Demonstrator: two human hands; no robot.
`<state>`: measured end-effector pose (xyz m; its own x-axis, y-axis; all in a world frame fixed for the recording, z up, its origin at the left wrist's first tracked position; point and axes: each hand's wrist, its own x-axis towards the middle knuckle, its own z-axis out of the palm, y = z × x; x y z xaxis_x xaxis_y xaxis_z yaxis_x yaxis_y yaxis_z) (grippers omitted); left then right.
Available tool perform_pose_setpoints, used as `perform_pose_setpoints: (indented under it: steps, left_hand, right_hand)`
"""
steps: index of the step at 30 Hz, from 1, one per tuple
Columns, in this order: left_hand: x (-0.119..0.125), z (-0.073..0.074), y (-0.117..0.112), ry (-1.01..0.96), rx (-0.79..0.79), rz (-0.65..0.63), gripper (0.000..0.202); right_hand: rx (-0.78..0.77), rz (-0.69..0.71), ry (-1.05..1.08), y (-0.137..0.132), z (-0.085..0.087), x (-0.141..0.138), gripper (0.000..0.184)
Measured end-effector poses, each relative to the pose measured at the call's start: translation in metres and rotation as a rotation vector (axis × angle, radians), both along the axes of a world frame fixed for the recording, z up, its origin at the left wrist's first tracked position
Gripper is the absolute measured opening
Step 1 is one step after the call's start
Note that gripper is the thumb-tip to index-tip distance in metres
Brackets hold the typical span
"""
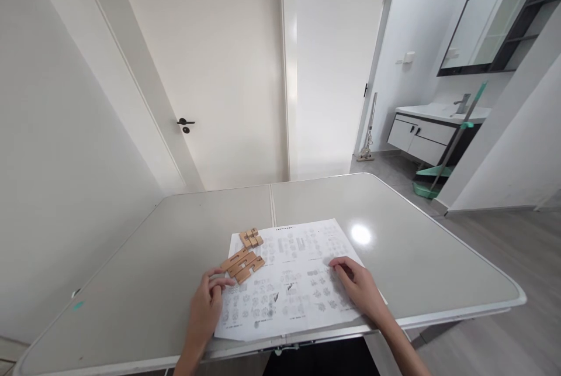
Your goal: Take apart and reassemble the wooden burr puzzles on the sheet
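A large white printed sheet (302, 294) lies flat on the table, covered with small grey diagrams. On its left part rest several notched wooden puzzle pieces: longer flat bars (243, 265) side by side, and a group of shorter blocks (251, 238) just beyond them. My left hand (207, 301) is at the sheet's left edge, fingers loosely spread beside the near end of the longer bars; whether a fingertip touches them I cannot tell. Over the sheet's right side rests my right hand (354, 282), fingers bent with a gap to the thumb and nothing visible in them.
The grey folding table (394, 235) has a centre seam and a pale raised rim. Past its far edge stands a white door (228, 72) with a black handle. To the right are a washbasin cabinet (421, 136), a mop (369, 136) and a green dustpan (425, 190).
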<state>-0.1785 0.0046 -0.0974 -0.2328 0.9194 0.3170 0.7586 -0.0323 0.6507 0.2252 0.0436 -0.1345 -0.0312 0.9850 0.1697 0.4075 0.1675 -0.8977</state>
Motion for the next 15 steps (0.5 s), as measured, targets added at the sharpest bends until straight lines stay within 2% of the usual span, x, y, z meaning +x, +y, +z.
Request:
perform_pose_setpoints:
  steps: [3, 6, 10, 15]
  left_hand:
    - [0.008, 0.007, 0.006, 0.089, 0.115, 0.002, 0.017]
    - [0.027, 0.021, 0.026, 0.235, 0.175, -0.061, 0.023]
    - [0.052, 0.034, 0.070, 0.439, 0.043, -0.099, 0.046]
    - [0.064, 0.027, 0.113, 0.503, -0.063, -0.131, 0.061]
  right_hand:
    - [-0.013, 0.008, 0.003, -0.001, 0.002, 0.001, 0.031]
    - [-0.006, 0.008, 0.008, -0.001, 0.004, 0.001, 0.031]
    - [-0.012, 0.008, 0.019, -0.001, 0.007, 0.000, 0.031]
    - [-0.013, 0.000, 0.022, 0.000, 0.010, -0.002, 0.031]
